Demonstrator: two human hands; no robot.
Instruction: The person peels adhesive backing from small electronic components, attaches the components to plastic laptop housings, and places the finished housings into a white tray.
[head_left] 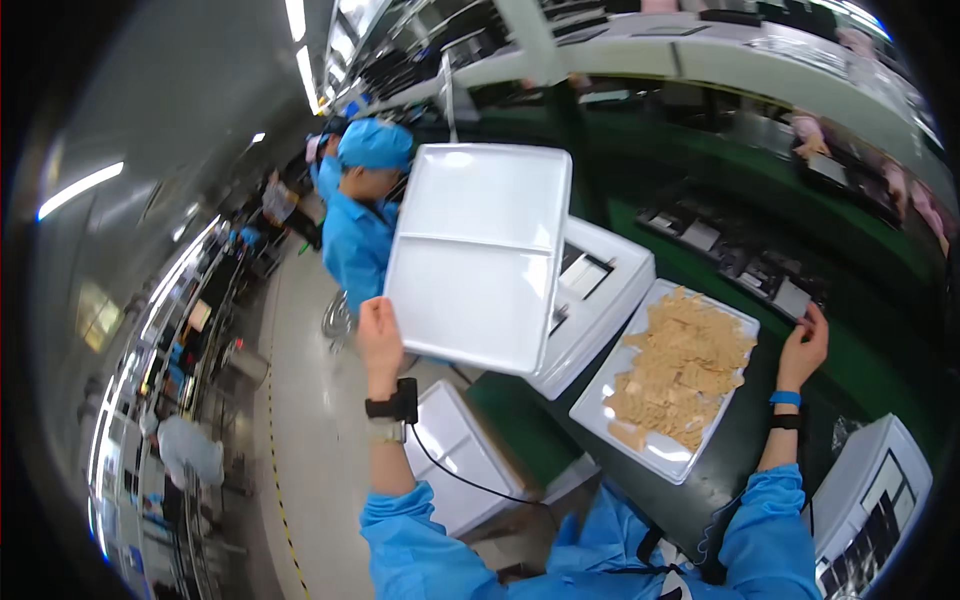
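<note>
My left hand [380, 335] is closed on the lower left edge of a white plastic tray [475, 300]. This shallow tray is raised and tilted, with a ridge across its middle, and nothing lies in it. At the right, my right hand [804, 350] has its fingers bent at the end of a black tray [755, 272] holding grey rectangular parts. That black tray lies on the green conveyor. Between my arms a white tray [662, 462] carries a heap of small tan pieces [680, 370]. More white trays [625, 262], the top one holding black-and-white flat parts, are partly hidden behind the raised tray.
Another white tray [445, 460] sits low beside my left forearm. A white tray with dark flat parts [880, 480] stands at my far right. A co-worker in blue [357, 240] is beyond the raised tray. Other hands [812, 135] work across the conveyor [640, 225].
</note>
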